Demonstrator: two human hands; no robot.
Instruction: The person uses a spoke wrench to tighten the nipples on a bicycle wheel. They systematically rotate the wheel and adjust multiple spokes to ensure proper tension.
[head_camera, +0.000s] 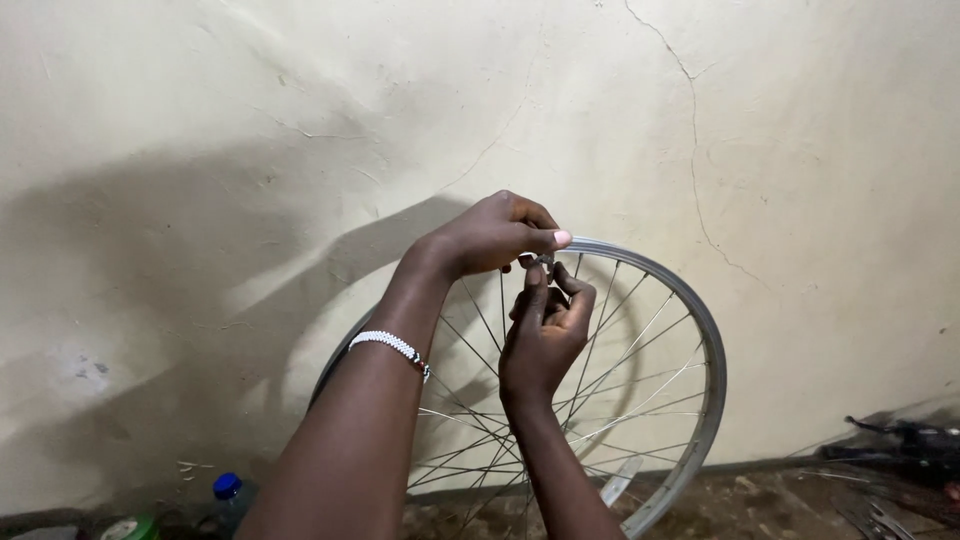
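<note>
A silver bicycle wheel rim (700, 340) with thin spokes (640, 350) stands upright in front of a cream wall. My left hand (490, 235) grips the top of the rim, thumb stretched along it, and a beaded white bracelet (392, 345) circles that wrist. Just below, my right hand (545, 335) reaches up inside the wheel and pinches a small metal tool or spoke nipple (545, 262) at the rim. The tiny piece is mostly hidden by my fingers.
A cracked cream wall (750, 130) fills the background. A clear bottle with a blue cap (228, 490) and a green object (130, 527) sit on the floor at lower left. Dark metal bicycle parts (900, 440) lie at lower right on the dirty floor.
</note>
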